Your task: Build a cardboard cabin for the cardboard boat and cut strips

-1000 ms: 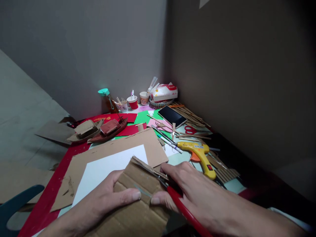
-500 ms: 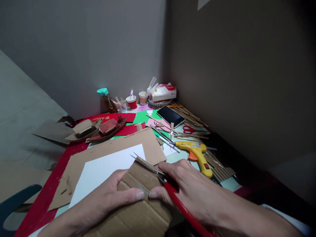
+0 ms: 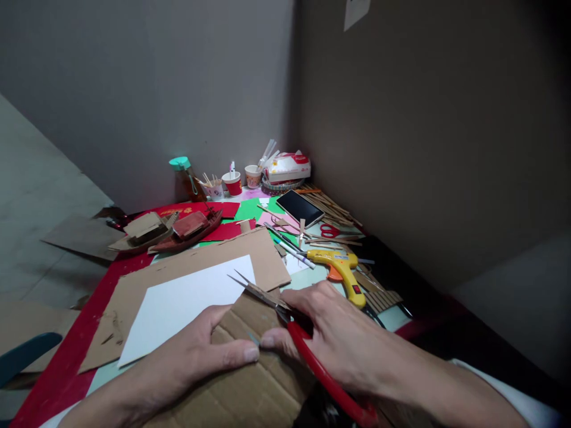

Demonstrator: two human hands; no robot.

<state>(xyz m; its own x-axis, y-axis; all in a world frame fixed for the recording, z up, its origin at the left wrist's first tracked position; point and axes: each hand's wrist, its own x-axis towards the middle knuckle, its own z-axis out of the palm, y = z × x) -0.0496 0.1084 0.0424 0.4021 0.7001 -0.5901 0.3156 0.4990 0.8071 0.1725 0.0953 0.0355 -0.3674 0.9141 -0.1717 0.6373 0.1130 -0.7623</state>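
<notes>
Right hand [image 3: 352, 351] clenched around red-handled scissors [image 3: 285, 324], fingers through the loops, blades parted and pointing up-left toward the white sheet [image 3: 187, 303]. Blade tips clear of the far edge of the cardboard piece [image 3: 254, 368], blades straddling that top edge. Long axis of scissors diagonal, from lower right handle to upper left tips.

Left hand [image 3: 196, 362] pressed flat on the cardboard piece, thumb along its near face, thumb tip almost touching right index fingertip. Cardboard piece at bottom centre of view, held between both hands, tilted up off the table [image 3: 53, 380], corrugated, creased. Right hand nearer the cutting edge; left hand just beside it on the left, gripping the piece.

Behind: white sheet lying on a bigger cardboard sheet [image 3: 267, 261]. Yellow glue gun [image 3: 341, 267] just right of it, nozzle pointing left. Phone [image 3: 300, 207] face up further back, small red scissors [image 3: 330, 230] near it, bundle of wooden sticks [image 3: 330, 205] along the right wall. Two model boats [image 3: 169, 229] on red paper at left. Paper cups [image 3: 232, 183], bottle with teal cap [image 3: 184, 176], tissue pack [image 3: 288, 167] in the far corner. Green and pink paper scraps between.
</notes>
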